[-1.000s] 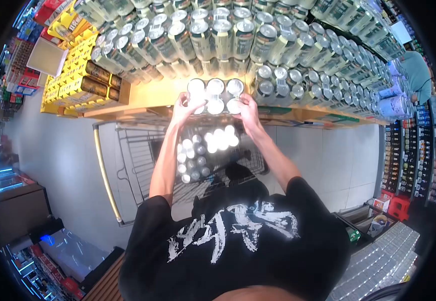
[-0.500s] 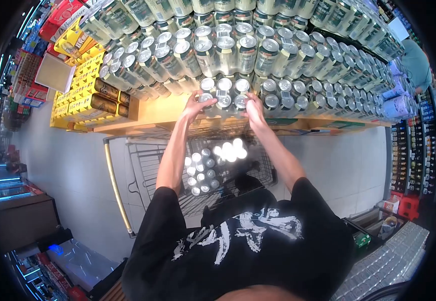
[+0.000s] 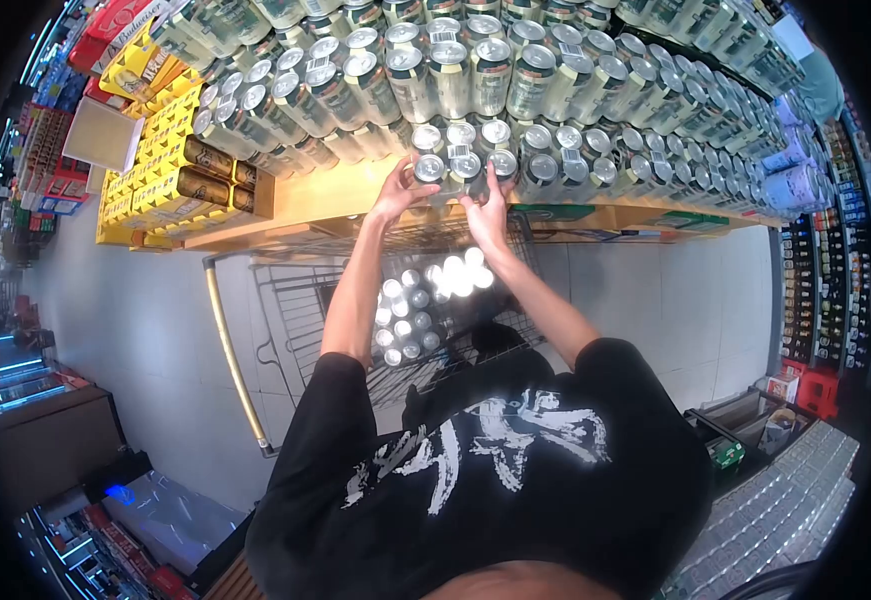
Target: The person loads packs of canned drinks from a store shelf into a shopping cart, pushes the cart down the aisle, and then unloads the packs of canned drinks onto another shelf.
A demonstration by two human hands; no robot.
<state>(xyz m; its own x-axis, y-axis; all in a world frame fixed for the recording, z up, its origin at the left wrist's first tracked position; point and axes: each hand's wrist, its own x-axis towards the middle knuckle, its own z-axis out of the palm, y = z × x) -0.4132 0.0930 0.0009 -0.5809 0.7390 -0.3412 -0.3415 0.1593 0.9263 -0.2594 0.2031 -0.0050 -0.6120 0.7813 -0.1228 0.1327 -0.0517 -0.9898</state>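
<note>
A shrink-wrapped six-pack of beer cans (image 3: 462,165) sits upright at the front of the wooden shelf (image 3: 325,205), between other packs. At its left front corner is my left hand (image 3: 402,193), thumb against the near can and fingers around the side. My right hand (image 3: 488,208) grips the front right, its thumb raised along the right-hand can and its other fingers partly hidden. Packed cans (image 3: 567,165) of the same look stand close on the right. Taller rows of cans (image 3: 445,75) rise behind.
Below the shelf is a wire shopping cart (image 3: 295,300) holding several packs of cans (image 3: 405,318). Yellow beer cartons (image 3: 170,185) fill the shelf's left end. A pale yellow bar (image 3: 235,350) stands left of the cart. Another person (image 3: 823,90) is at the far right.
The six-pack has moved back and slightly right on the shelf, lining up with its neighbours. My right hand has shifted inward and lower along its front; my left stays at the left corner.
</note>
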